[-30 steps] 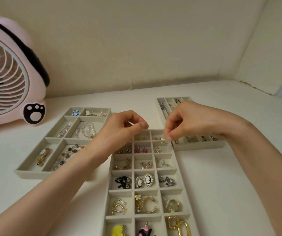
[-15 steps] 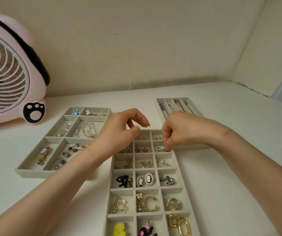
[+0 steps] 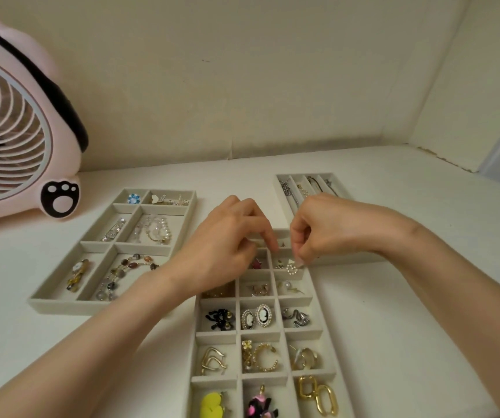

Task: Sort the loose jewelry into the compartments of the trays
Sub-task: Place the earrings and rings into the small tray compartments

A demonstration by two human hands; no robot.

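Note:
A grey grid tray [image 3: 327,330] of small compartments lies in front of me, filled with earrings. My right hand [image 3: 330,227] hovers over its far right column and pinches a small round pearl-rimmed earring [image 3: 292,269] that hangs into the second compartment from the back. My left hand [image 3: 230,245] sits over the tray's far left part, fingers curled, its index finger pointing down into a far compartment. Whether it holds anything is hidden. Gold hoops [image 3: 263,357], cameo studs [image 3: 257,317] and gold chain links [image 3: 318,396] fill nearer compartments.
A wider grey tray [image 3: 58,301] with bracelets and hair clips lies at the left. A long-slot tray [image 3: 282,188] with necklaces lies behind my right hand. A pink fan [image 3: 16,137] stands at the far left. Walls close off the back and right.
My left hand dropped from a raised pinch down onto the tray's far compartments. My right hand has turned and now dangles the pearl earring over the right column.

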